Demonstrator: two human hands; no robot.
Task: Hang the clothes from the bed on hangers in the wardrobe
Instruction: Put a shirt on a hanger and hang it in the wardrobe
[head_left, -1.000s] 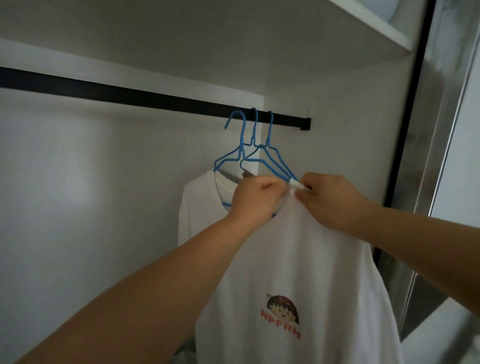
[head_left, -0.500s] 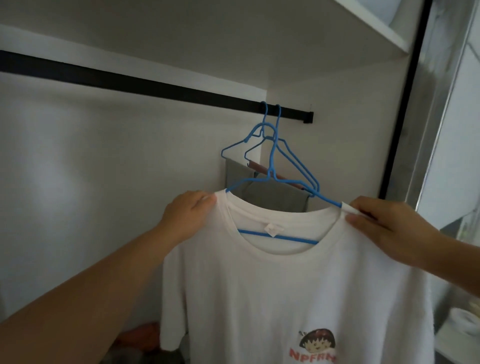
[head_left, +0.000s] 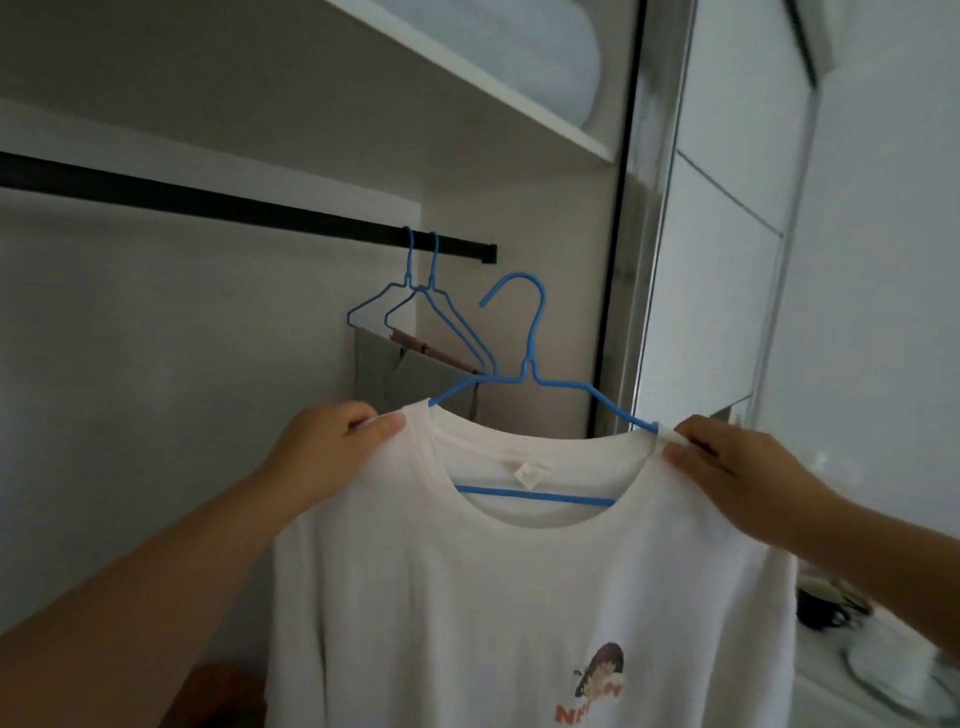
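While the white t-shirt (head_left: 519, 582) sits on a blue hanger (head_left: 535, 384), both hands hold it up in front of the wardrobe, hook free of the black rail (head_left: 234, 208). Left hand (head_left: 327, 447) pinches the shirt's left shoulder, right hand (head_left: 737, 467) pinches the right shoulder by the collar. Behind it, two more blue hangers (head_left: 421, 312) hang on the rail with grey clothes (head_left: 384, 379). A white shelf (head_left: 467, 78) runs above.

White tee (head_left: 519, 597): orange print under a cartoon head on the chest, starts "N", rest blurred and cut off. Neck tag (head_left: 531, 475) unreadable. Nothing else legible.
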